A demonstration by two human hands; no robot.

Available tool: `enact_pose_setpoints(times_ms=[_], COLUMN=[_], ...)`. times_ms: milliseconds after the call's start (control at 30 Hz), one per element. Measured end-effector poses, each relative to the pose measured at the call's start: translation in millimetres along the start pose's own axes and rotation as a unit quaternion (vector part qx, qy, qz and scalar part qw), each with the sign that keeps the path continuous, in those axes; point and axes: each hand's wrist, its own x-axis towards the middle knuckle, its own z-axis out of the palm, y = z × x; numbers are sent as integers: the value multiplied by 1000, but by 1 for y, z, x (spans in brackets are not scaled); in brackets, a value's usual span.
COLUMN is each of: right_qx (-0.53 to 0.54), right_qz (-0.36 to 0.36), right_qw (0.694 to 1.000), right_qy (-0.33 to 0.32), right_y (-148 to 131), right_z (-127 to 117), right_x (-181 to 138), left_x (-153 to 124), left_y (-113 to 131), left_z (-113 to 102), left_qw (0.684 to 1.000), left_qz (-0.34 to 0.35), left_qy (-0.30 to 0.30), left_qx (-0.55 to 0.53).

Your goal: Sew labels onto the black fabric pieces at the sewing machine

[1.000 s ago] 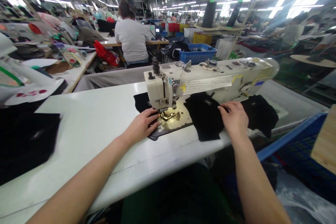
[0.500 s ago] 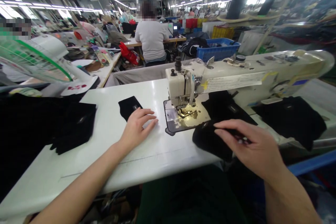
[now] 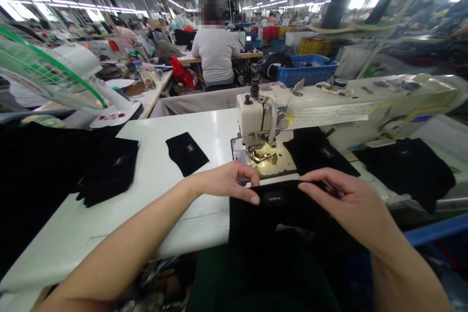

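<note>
A black fabric piece (image 3: 252, 222) with a small lettered label (image 3: 274, 198) hangs stretched between my hands at the table's front edge. My left hand (image 3: 228, 180) pinches its upper left corner between thumb and fingers. At the upper right, my right hand (image 3: 353, 202) pinches the same edge; something dark and shiny is tucked in its curled fingers, too hidden to name. Just beyond the fabric stands a sewing machine (image 3: 256, 117), with nothing visible under its presser foot (image 3: 261, 156). Another labelled black piece (image 3: 186, 153) lies flat on the white table (image 3: 204, 122).
Stacked black pieces (image 3: 109, 170) lie at the left, beside a green-rimmed fan (image 3: 62, 66). More black pieces (image 3: 321, 151) lie behind the needle area, and others (image 3: 409, 163) at the far right. Ahead, a person (image 3: 215, 53) sits near a blue crate (image 3: 307, 69).
My left hand has moved right, from the flat piece on the table to the fabric in my right hand, and now grips its corner. The fabric is spread out, label showing.
</note>
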Motion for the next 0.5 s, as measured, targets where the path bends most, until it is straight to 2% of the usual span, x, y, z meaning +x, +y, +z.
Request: enact_pose_setpoints(times_ms=[100, 200, 267, 400, 500], right_qx=[6, 38, 58, 99, 108], right_qz=[79, 110, 129, 172, 124], right_qw=[997, 993, 989, 979, 984], right_qy=[11, -19, -41, -46, -70], right_y=[23, 39, 42, 34, 26], right_z=[4, 21, 38, 71, 86], right_x=[0, -6, -14, -37, -51], left_x=[-9, -16, -14, 5, 27], left_y=[-19, -36, -44, -55, -63], left_z=[-16, -27, -30, -31, -25], left_qw=[990, 965, 947, 930, 923], left_qz=[-53, -85, -113, -136, -89], left_qy=[110, 232, 288, 341, 345], left_qx=[-74, -87, -81, -9, 142])
